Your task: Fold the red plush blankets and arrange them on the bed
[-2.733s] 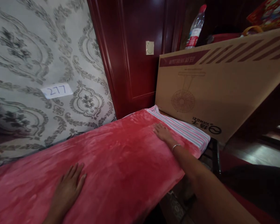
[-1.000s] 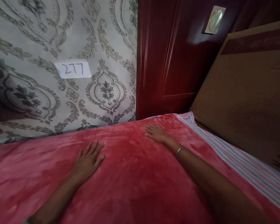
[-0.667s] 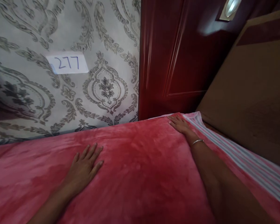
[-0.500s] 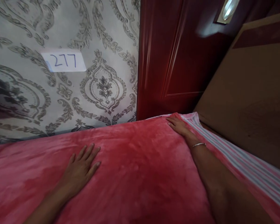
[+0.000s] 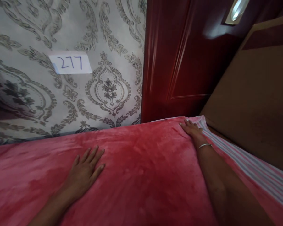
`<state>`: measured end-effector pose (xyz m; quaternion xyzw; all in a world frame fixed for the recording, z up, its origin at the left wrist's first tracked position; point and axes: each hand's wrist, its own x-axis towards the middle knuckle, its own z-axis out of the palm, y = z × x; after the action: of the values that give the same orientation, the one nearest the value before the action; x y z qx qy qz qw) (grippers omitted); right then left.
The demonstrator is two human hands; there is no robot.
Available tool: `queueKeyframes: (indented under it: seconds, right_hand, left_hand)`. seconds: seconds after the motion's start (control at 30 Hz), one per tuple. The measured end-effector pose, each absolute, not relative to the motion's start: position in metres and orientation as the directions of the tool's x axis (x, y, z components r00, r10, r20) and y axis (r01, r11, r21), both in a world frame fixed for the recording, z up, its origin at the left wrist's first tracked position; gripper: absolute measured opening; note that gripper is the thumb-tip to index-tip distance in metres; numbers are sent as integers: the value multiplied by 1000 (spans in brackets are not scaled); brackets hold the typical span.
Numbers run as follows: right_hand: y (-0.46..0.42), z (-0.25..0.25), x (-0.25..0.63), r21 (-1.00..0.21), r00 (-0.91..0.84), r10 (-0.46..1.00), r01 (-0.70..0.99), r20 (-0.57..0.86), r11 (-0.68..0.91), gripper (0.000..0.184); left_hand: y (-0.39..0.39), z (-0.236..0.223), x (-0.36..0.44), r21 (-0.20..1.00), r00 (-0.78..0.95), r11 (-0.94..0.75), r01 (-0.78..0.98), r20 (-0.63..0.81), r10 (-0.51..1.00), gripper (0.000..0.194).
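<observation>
A red and pink plush blanket [image 5: 136, 163] covers the surface in front of me. Flat on its left part lies my left hand [image 5: 86, 171], fingers spread, holding nothing. My right hand [image 5: 191, 128] reaches to the blanket's far right corner and rests there with its fingers stretched out; a thin silver bangle [image 5: 205, 145] circles that wrist. A striped sheet [image 5: 240, 157] in pink, grey and white shows past the blanket's right edge, beside my right forearm.
Behind the blanket rises a patterned wall [image 5: 122, 62] bearing a white paper card [image 5: 72, 63] marked 277. A dark red door [image 5: 169, 62] with a metal handle plate [image 5: 235, 12] adjoins it. A large brown cardboard panel [image 5: 254, 94] leans at the right.
My right hand has slid slightly right along the blanket's far corner, and the fabric there lies flatter. My left hand keeps its place on the blanket. The view has shifted a little.
</observation>
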<state>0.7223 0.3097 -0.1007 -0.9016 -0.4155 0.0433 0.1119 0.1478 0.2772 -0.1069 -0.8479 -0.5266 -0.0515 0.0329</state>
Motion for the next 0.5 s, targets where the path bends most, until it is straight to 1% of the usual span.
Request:
queueKeyframes:
  seconds: [0.07,0.17,0.2,0.27,0.33,0.4,0.47,0.5]
  right_hand:
    - [305,-100,720,-228,653,757,743,35,-630,69]
    - [301,-99,716,-166,624,775,779,100,-605,66]
    - [301,-98,714,-140,589,798,807,128,-573,66]
    - [305,-98,707,-96,466,872,885,150,-456,66]
    - [311,-99,698,-79,325,940,945,103,-318,66]
    - [317,-104,690,-93,256,966,963,23,-253,67]
    - [319,-111,690,-108,292,956,950,-27,-293,69]
    - [318,-115,693,-108,331,943,937,-27,-332,70]
  left_hand:
    - [272,-101,153,0,421,-423,906,97,902,65]
    - [265,-92,159,7,395,-396,918,66,916,64]
    - [262,-90,161,13,389,-390,921,56,919,64]
    - [258,-86,163,27,385,-386,922,39,922,64]
    - [256,-85,164,40,382,-383,923,28,924,64]
    - [255,-86,164,48,384,-385,922,26,923,64]
    - [255,-86,164,54,383,-384,922,28,923,64]
    - [254,-86,164,58,383,-384,922,28,923,64]
